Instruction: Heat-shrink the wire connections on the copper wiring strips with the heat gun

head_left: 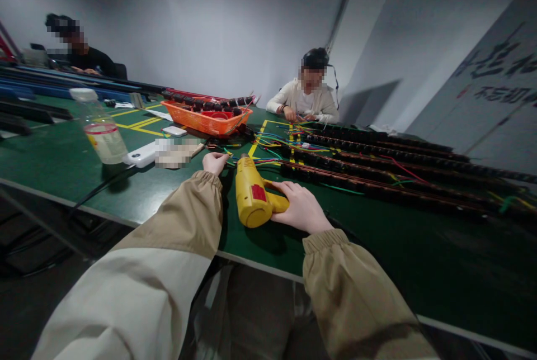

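My right hand point(302, 207) is wrapped round the handle of a yellow heat gun point(248, 195) with a red label, its nozzle pointing away from me. Just left of the nozzle, my left hand point(215, 163) pinches the ends of thin coloured wires point(230, 162). Its fingertips are small in view, so how many wires they hold is unclear. Beyond the nozzle, more green, red and blue wires point(274, 152) run to long black segmented strips point(356, 181) lying across the right of the table.
An orange basket point(197, 119) of black parts stands ahead. To the left are a clear bottle point(103, 133), a white power bank-like device point(145, 154) with a black cable, and a white case point(175, 132). A co-worker point(308, 91) handles wires across the green table point(176, 203); another person point(90, 61) sits far left.
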Motion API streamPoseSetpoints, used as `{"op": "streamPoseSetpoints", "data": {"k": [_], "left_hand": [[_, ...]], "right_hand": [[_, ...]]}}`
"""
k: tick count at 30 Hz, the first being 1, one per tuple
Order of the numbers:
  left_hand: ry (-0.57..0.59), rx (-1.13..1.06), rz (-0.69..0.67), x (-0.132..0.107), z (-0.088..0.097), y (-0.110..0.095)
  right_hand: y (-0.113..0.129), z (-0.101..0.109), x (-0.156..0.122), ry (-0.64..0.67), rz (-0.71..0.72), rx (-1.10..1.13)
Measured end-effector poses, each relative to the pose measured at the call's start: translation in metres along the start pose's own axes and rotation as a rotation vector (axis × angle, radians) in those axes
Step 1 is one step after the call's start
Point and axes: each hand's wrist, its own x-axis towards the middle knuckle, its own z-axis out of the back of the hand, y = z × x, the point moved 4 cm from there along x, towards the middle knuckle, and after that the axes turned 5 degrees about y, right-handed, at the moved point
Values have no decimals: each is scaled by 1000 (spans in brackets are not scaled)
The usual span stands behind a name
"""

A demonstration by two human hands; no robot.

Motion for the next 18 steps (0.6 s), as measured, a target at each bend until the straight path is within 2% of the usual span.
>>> {"op": "streamPoseSetpoints", "data": {"k": [5, 11, 18], "left_hand": [[-7, 32, 35, -1, 1, -3], [-49, 31, -66, 5, -1, -5], [-148, -90, -48, 0, -2, -11]], "right_hand": [[-21, 7, -13, -11, -32, -15], [-48, 12, -29, -50, -72, -49], [-52, 11, -31, -58, -63, -77]]}}
